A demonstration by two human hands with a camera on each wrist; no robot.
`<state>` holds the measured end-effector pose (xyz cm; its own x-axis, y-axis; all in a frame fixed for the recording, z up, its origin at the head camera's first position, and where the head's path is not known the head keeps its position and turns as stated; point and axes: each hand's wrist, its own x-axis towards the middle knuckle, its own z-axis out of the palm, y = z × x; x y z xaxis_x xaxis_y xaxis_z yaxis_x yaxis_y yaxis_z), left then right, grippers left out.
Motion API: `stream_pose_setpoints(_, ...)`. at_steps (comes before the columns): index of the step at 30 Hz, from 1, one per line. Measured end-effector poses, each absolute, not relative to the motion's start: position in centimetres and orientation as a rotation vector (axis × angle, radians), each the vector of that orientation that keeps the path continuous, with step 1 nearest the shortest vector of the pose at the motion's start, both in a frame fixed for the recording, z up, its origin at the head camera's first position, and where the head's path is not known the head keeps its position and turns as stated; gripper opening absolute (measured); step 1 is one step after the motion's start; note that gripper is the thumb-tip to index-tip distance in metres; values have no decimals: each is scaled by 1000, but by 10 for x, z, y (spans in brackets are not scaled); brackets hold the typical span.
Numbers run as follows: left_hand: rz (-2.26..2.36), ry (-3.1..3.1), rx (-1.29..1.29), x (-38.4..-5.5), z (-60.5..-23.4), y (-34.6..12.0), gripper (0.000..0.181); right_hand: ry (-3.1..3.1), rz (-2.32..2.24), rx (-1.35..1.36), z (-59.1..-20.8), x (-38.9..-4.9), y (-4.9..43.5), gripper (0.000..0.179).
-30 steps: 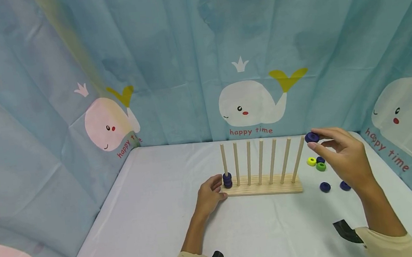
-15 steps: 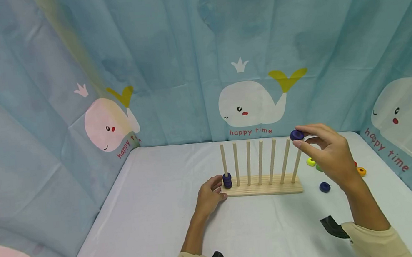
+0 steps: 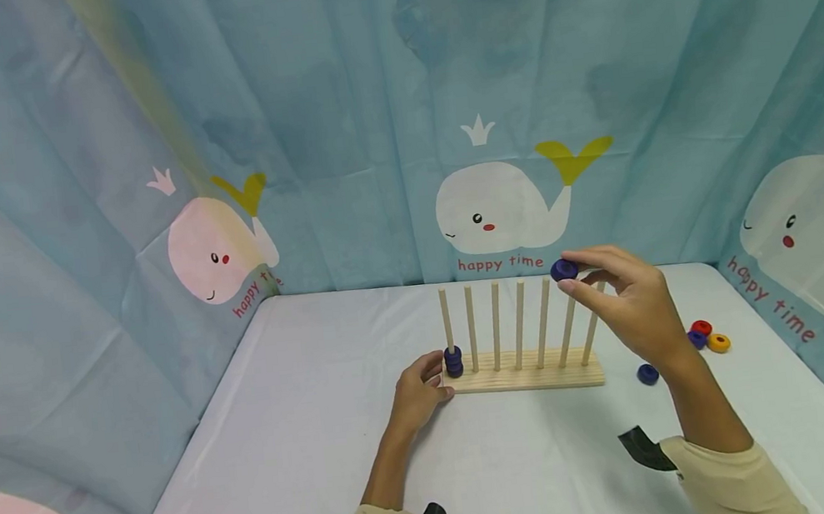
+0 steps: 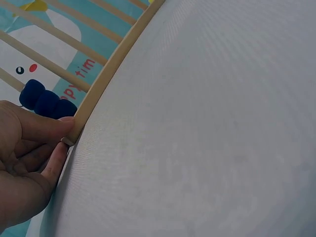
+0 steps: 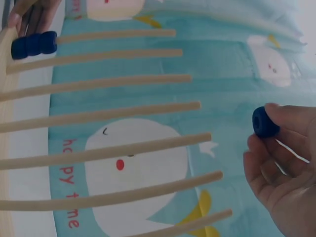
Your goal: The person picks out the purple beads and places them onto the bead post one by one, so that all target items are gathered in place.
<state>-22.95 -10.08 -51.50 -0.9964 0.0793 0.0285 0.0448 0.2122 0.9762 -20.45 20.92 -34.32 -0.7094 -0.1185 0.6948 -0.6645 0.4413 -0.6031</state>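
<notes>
A wooden peg rack [image 3: 530, 375] with a row of upright pegs stands on the table. Three dark blue beads [image 3: 454, 361] are stacked low on its leftmost peg. My left hand [image 3: 416, 392] pinches the left end of the rack's base; in the left wrist view the thumb and a finger [image 4: 57, 160] grip its corner. Up at peg-top height, my right hand [image 3: 631, 301] pinches a dark blue bead [image 3: 564, 269] between thumb and fingers. The right wrist view shows that bead [image 5: 265, 122] apart from the pegs, its hole facing them.
Right of the rack lie a loose blue bead [image 3: 648, 374], a red bead [image 3: 702, 328], an orange bead [image 3: 719, 343] and another blue bead [image 3: 697, 339]. A whale-print curtain [image 3: 338, 131] surrounds the white table [image 3: 310, 435].
My right hand has moved left with the blue bead, from beyond the rightmost peg to above the right-hand pegs, uncovering the red and orange beads. The left hand has stayed put.
</notes>
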Motion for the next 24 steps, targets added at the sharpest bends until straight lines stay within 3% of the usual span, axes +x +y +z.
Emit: stream_pose_setpoints(24,1961,2404,119,-228,-516,-103,67,-2184,1308,765,-346,-219,169,36)
